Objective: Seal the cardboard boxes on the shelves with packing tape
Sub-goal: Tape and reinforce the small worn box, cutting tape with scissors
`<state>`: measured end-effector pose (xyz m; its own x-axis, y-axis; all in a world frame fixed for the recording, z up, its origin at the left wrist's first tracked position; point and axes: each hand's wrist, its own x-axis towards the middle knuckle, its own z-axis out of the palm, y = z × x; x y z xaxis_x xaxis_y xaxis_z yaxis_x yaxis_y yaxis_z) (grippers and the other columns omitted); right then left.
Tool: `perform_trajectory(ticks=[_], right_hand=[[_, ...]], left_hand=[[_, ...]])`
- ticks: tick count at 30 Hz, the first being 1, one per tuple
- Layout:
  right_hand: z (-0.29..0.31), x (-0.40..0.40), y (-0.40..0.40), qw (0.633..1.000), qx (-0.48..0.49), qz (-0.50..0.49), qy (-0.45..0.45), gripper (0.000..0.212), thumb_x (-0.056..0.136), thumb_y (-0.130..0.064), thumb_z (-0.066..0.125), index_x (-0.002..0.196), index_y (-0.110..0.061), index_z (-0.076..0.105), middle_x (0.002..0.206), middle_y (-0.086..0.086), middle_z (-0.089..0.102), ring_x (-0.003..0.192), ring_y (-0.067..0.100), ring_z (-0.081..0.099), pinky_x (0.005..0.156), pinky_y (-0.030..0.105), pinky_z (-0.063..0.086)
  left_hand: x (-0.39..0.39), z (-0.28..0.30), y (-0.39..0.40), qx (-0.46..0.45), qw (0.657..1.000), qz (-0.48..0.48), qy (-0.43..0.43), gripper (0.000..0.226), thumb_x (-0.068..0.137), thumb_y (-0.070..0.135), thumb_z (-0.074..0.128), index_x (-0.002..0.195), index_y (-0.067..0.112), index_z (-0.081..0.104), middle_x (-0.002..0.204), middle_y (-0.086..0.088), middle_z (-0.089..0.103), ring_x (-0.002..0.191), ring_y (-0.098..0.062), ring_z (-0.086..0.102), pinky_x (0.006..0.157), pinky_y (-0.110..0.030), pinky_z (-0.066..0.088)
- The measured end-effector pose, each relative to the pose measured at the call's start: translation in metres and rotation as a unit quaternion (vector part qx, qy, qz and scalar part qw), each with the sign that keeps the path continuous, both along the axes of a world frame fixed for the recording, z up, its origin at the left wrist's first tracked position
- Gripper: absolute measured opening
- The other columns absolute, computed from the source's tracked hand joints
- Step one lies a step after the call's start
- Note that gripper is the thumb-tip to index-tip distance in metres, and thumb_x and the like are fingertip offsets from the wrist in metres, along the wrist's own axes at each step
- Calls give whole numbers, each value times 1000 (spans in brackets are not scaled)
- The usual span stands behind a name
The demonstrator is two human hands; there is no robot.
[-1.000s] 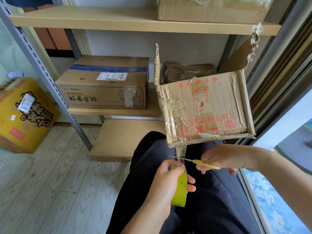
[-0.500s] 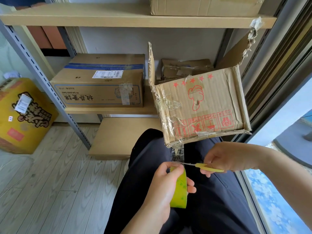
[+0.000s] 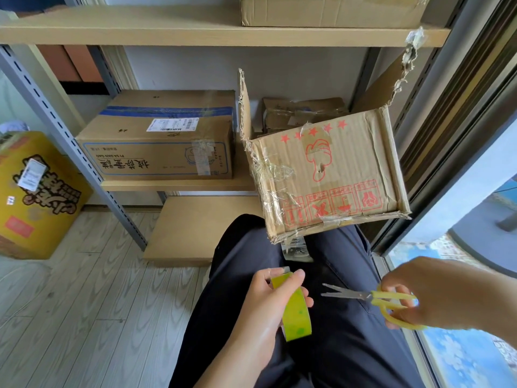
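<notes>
A worn cardboard box with red stars and red symbols sticks out over the shelf's front edge, tilted, its top flaps standing open. A loose strip of clear tape hangs from its lower front edge. Below it, my left hand grips a yellow-green roll of packing tape. My right hand holds yellow-handled scissors, blades slightly apart and pointing left toward the roll. Both hands are over my dark trousers, apart from the box.
A taped brown box with a blue stripe and a label sits on the middle shelf. Another box stands on the top shelf. A yellow printed box is on the wooden floor at left. A window frame runs along the right.
The tape strip has been cut: the roll has come away from the box and the strip hangs free. My right hand has drawn the scissors back to the right; both hands have dropped lower.
</notes>
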<state>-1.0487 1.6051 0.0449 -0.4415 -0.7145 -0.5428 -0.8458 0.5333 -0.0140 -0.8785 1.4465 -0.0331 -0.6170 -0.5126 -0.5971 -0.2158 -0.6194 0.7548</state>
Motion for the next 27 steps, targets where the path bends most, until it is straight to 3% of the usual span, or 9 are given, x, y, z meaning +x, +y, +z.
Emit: perform_trajectory(ticks=[4, 6, 8, 11, 13, 16, 22, 25, 27], right_hand=[[4, -7, 17, 996, -52, -52, 51, 34, 72, -78, 58, 82, -46, 53, 78, -19, 61, 71, -2, 57, 62, 15, 44], [13, -12, 18, 985, -139, -49, 86, 31, 70, -74, 64, 79, -47, 54, 74, -23, 62, 69, -4, 57, 56, 16, 42], [20, -4, 1, 941, -316, -44, 115, 28, 69, -58, 73, 73, -41, 51, 63, -19, 58, 67, 2, 53, 53, 25, 42], [10, 23, -59, 872, -459, -5, 172, 36, 67, -55, 68, 93, -34, 55, 92, -15, 64, 93, 22, 53, 74, 40, 50], [-15, 29, -95, 871, -449, 24, 200, 57, 65, -53, 69, 110, -22, 53, 115, -4, 62, 118, 30, 49, 98, 47, 44], [-42, 15, -115, 869, -448, 82, 196, 59, 65, -45, 73, 110, -13, 53, 145, -3, 50, 144, 29, 31, 120, 46, 22], [-55, -2, -117, 839, -469, 176, 214, 58, 67, -53, 65, 102, -8, 55, 155, 1, 39, 145, 36, 30, 119, 53, 23], [-59, -6, -117, 824, -467, 192, 257, 45, 67, -34, 64, 100, -5, 55, 156, 6, 39, 143, 40, 32, 117, 56, 26], [-61, -4, -120, 811, -482, 174, 283, 37, 71, -22, 63, 103, -4, 54, 155, 8, 39, 142, 42, 33, 116, 57, 26]], left_hand=[[-4, 1, -7, 93, 994, 34, 43, 17, 100, 14, 48, 110, 3, 57, 84, -19, 69, 74, -29, 74, 70, -38, 56], [-5, 1, -8, 149, 986, 57, 57, 22, 99, 13, 39, 106, 4, 58, 80, -22, 71, 71, -33, 74, 70, -40, 55], [-6, 1, -7, 180, 980, 66, 53, 25, 99, 17, 38, 102, 5, 60, 77, -23, 70, 67, -35, 72, 66, -38, 55], [-9, -2, -5, 189, 980, 46, 43, 29, 97, 23, 45, 94, 0, 63, 74, -20, 67, 65, -33, 69, 64, -35, 54], [-9, -4, -4, 183, 981, 42, 43, 34, 96, 26, 48, 90, -3, 64, 75, -19, 66, 67, -32, 68, 64, -34, 55], [-5, -6, -1, 166, 985, 41, 34, 36, 97, 27, 48, 95, -5, 65, 75, -19, 66, 66, -31, 69, 65, -35, 55], [-2, -11, -1, 160, 985, 54, 35, 31, 100, 21, 41, 102, -1, 62, 74, -20, 64, 64, -32, 67, 68, -39, 55], [-4, -14, -2, 165, 985, 39, 32, 40, 100, 24, 42, 122, -6, 58, 77, -20, 65, 64, -31, 68, 59, -36, 58], [-6, -14, -3, 169, 984, 39, 29, 40, 100, 24, 43, 118, -8, 60, 75, -20, 65, 62, -31, 67, 58, -35, 58]])
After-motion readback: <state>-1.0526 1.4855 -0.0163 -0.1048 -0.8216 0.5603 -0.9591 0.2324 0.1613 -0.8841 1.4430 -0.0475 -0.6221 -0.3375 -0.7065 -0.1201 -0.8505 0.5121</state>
